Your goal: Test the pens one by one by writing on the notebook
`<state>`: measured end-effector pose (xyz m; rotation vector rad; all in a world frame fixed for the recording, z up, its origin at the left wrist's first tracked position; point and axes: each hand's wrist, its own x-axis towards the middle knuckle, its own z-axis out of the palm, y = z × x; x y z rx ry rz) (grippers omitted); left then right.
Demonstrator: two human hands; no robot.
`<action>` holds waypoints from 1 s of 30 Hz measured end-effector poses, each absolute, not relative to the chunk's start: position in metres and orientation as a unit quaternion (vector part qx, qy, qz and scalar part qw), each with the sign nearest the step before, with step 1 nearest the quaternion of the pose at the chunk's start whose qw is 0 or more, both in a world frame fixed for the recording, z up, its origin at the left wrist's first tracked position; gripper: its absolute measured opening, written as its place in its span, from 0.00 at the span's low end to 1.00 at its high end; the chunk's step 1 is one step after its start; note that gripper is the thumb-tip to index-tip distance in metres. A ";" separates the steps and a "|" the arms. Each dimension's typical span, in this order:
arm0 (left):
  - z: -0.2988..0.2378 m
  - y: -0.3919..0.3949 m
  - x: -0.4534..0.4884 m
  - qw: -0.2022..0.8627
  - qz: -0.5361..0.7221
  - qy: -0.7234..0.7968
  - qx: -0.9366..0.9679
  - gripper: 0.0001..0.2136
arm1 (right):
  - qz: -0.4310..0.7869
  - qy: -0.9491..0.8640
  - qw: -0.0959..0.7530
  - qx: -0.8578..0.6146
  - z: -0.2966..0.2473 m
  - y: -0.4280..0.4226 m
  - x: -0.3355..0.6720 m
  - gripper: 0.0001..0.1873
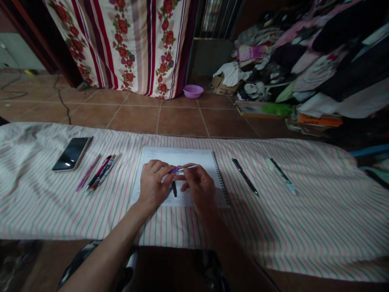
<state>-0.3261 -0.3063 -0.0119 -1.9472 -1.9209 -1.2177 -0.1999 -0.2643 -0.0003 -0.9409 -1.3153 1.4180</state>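
Observation:
Both hands meet over a spiral notebook (197,159) lying on a striped cloth (304,219). My left hand (152,184) pinches the purple end of a thin pen (182,169). My right hand (199,186) pinches the same pen's pale shaft, whose tip sticks out to the right. A small black pen part (174,189) lies on the page between my hands.
Left of the notebook lie a dark phone (72,153) and several pens (99,172). To the right lie a black pen (244,177) and a pale pen (282,176). Beyond are tiled floor, a purple bowl (193,91), a floral curtain (133,44) and a heap of clothes (304,52).

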 end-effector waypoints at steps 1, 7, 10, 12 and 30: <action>-0.011 -0.306 -0.325 0.072 -0.404 -0.641 -0.649 0.05 | 0.581 -0.536 0.476 -0.385 0.000 -0.264 -0.200 0.13; -0.011 -0.304 -0.322 0.052 -0.399 -0.645 -0.649 0.09 | 0.579 -0.521 0.496 -0.384 -0.003 -0.262 -0.199 0.12; -0.013 -0.304 -0.322 0.040 -0.401 -0.636 -0.659 0.14 | 0.573 -0.532 0.489 -0.385 -0.004 -0.260 -0.197 0.12; -0.015 -0.305 -0.322 0.035 -0.404 -0.630 -0.662 0.19 | 0.574 -0.543 0.476 -0.386 -0.004 -0.259 -0.196 0.12; -0.013 -0.312 -0.336 -0.138 -0.587 -0.707 -0.370 0.13 | 0.632 -0.368 0.555 -0.397 -0.001 -0.241 -0.184 0.10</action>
